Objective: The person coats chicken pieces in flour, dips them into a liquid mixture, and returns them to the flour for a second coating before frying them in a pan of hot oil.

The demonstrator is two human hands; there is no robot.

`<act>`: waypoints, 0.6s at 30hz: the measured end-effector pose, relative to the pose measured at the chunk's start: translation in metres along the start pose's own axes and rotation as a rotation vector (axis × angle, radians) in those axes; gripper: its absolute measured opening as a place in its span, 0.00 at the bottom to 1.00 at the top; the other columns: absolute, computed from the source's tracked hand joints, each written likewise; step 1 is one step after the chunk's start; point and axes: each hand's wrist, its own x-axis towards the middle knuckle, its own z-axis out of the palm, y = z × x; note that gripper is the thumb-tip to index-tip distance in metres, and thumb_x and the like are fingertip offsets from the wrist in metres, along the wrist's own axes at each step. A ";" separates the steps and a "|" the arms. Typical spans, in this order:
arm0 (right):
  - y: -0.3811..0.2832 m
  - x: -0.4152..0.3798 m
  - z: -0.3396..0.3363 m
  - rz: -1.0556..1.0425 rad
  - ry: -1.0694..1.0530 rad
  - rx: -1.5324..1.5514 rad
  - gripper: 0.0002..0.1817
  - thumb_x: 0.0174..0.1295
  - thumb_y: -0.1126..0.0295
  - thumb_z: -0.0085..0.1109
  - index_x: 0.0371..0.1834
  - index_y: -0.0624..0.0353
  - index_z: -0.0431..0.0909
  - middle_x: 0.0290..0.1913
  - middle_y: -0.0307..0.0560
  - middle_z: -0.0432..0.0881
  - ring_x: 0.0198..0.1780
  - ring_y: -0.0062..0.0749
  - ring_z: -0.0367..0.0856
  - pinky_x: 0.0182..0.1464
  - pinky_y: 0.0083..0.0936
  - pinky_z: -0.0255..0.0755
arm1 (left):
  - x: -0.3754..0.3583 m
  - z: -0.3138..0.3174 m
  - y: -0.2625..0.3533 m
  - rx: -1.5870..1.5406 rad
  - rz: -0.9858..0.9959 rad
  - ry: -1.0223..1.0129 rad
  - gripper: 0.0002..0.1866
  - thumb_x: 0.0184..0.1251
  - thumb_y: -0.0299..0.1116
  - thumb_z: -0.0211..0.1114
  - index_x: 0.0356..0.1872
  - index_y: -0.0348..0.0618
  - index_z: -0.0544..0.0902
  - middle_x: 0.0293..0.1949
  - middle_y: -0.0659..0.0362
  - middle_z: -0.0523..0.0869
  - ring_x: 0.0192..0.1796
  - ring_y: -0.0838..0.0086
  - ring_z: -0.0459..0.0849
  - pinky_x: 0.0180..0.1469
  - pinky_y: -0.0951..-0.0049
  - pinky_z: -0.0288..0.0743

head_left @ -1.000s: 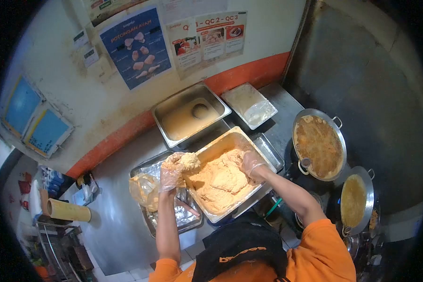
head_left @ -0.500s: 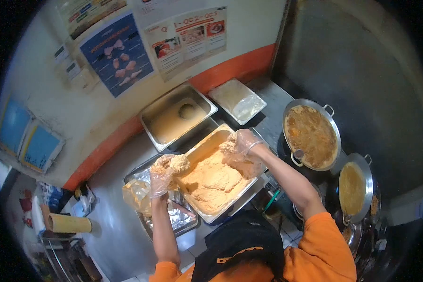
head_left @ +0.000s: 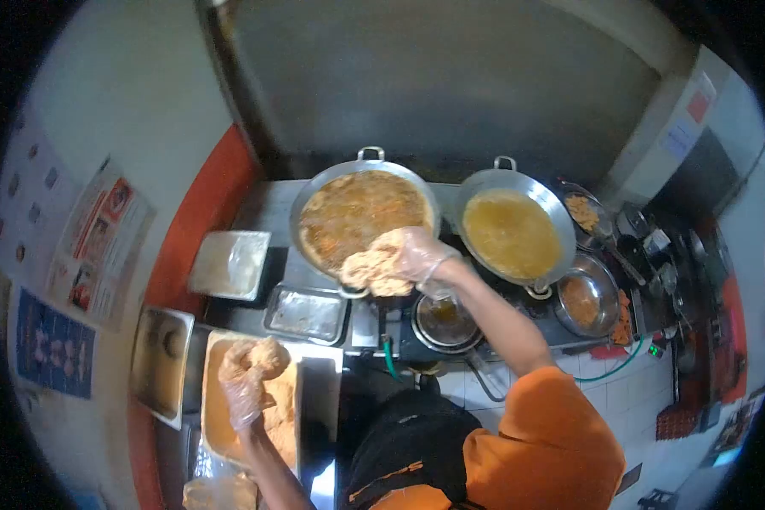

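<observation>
In a clear plastic glove, my right hand (head_left: 422,257) grips a floury coated piece (head_left: 376,265) at the near edge of a large wok (head_left: 367,221) of bubbling brown oil. My left hand (head_left: 243,382), gloved too, holds another coated piece (head_left: 268,357) over the tray of orange-tinted flour (head_left: 282,416) at the lower left. Both pieces have a thick, craggy coating.
A second wok (head_left: 512,234) holds yellow oil. Around them are a metal tray (head_left: 306,313), a pale container (head_left: 229,265), a batter pan (head_left: 160,361), a pot with a strainer (head_left: 446,323) and a steel bowl (head_left: 588,297). A green hose (head_left: 612,371) hangs at the counter's front.
The view has swung right toward the woks. My right hand has gone from the flour tray to the brown-oil wok with its coated piece. My left hand still holds its piece, now over the flour.
</observation>
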 end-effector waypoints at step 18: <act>0.415 -0.093 -0.270 0.640 0.342 -0.543 0.17 0.70 0.68 0.43 0.51 0.63 0.80 0.54 0.62 0.81 0.56 0.56 0.80 0.57 0.47 0.73 | 0.143 0.598 -0.093 0.723 0.080 -0.620 0.23 0.62 0.52 0.66 0.43 0.41 0.85 0.41 0.48 0.89 0.46 0.61 0.87 0.50 0.61 0.79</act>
